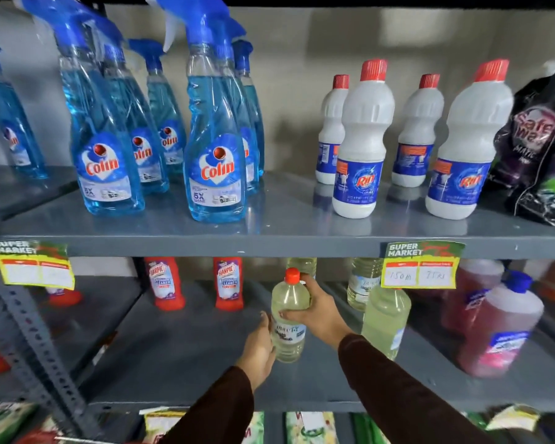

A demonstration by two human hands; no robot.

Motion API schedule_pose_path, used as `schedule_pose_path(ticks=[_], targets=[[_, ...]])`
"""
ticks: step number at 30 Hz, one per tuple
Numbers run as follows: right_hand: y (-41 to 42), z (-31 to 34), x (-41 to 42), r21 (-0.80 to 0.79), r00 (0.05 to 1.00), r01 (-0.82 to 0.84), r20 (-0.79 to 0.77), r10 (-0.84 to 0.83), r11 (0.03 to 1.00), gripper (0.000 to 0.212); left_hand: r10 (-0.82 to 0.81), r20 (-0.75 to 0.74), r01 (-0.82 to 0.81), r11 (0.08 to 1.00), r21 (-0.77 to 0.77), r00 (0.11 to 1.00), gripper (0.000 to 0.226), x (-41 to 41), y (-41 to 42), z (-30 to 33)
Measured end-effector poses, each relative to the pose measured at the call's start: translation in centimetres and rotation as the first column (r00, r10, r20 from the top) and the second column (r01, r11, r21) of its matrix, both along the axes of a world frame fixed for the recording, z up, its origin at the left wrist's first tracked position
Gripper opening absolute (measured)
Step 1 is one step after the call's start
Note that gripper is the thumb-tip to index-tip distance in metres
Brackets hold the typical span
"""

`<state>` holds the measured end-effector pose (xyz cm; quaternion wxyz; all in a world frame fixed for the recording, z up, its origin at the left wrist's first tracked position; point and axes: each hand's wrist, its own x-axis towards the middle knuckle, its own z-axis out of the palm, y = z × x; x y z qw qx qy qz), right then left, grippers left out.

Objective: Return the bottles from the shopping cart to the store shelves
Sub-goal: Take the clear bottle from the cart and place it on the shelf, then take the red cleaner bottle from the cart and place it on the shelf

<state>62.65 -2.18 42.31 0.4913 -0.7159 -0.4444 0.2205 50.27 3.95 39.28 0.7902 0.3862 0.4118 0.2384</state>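
A clear bottle of pale yellow liquid with a red cap [289, 302] stands upright over the lower grey shelf [180, 354]. My right hand [318, 310] wraps its upper body from the right. My left hand [259, 347] cups its lower left side near the white label. Both hands hold it. Whether its base touches the shelf is hard to tell. Similar pale yellow bottles [385, 318] stand just to its right and behind it.
Red Harpic bottles [227, 283] stand at the back left of the lower shelf, pink-red bottles [500, 328] to the right. The upper shelf [285, 243] carries blue Colin sprays [217, 161], white Rin bottles [358, 155] and a dark pouch [542, 149]. Price tags hang from its edge.
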Motion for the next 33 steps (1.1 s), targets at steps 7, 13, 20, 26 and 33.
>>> schedule_pose_path(ticks=[7, 13, 20, 26, 33], targets=[[-0.5, -1.9, -0.3, -0.005, 0.994, 0.039, -0.104, -0.039, 0.999, 0.091, -0.138, -0.036, 0.141, 0.986, 0.084, 0.990, 0.063, -1.6, -0.1, -0.6], [-5.2, -7.2, -5.8, 0.033, 0.851, 0.353, -0.425, -0.307, 0.935, 0.056, 0.017, -0.020, -0.016, 0.999, 0.047, 1.000, 0.062, -9.7, 3.6, -4.9], [-4.5, -12.2, -18.8, -0.105, 0.977, -0.130, -0.183, 0.109, 0.986, 0.046, 0.409, -0.149, -0.394, 0.911, 0.120, 0.900, 0.033, -30.4, -0.3, -10.6], [-1.4, -13.9, -31.0, -0.297, 0.848, -0.531, -0.184, 0.498, 0.794, 0.033, 0.600, -0.426, -0.643, 0.764, 0.054, 0.677, 0.025, -47.8, -8.2, -18.3], [1.8, -20.4, -44.0, -0.537, 0.606, -0.735, -0.247, 0.756, 0.414, 0.027, 0.543, -0.665, -0.785, 0.611, -0.107, 0.513, 0.013, -56.2, -15.3, -26.8]])
